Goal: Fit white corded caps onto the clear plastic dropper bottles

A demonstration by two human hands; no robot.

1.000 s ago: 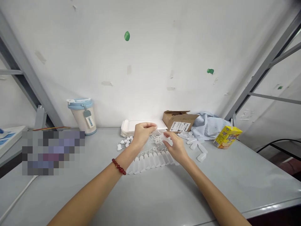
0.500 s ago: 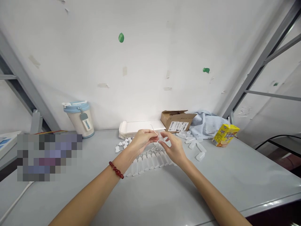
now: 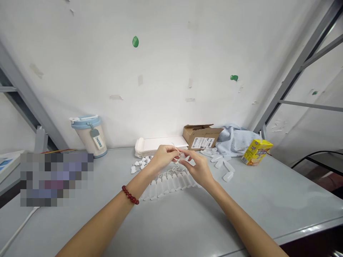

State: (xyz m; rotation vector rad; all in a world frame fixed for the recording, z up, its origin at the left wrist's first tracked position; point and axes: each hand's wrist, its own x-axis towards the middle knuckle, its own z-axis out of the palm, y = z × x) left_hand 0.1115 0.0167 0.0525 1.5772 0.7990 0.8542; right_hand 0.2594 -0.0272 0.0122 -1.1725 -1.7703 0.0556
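My left hand (image 3: 164,157) is closed, its thumb and fingertips pinching a thin white cord (image 3: 174,146). Against it, my right hand (image 3: 197,166) grips a small translucent plastic piece (image 3: 182,156) between thumb and fingers. The fingertips of both hands nearly meet, and they partly hide the piece. Below them on the table lies a row of translucent plastic sleeves (image 3: 168,185) with white cords at their far ends. Small white pieces (image 3: 139,164) are scattered left of the hands. Loose translucent sleeves (image 3: 219,163) lie to the right.
Behind the hands are a flat white stack (image 3: 158,144), an open cardboard box (image 3: 200,137) and a pale blue cloth (image 3: 235,141). A yellow drink carton (image 3: 256,152) stands at right, a lidded tumbler (image 3: 91,137) at left. Everything rests on a grey table (image 3: 171,228).
My hands stay together at nearly the same spot. The right fingertips have shifted slightly on the plastic piece, towards the cord. The view has moved a little.
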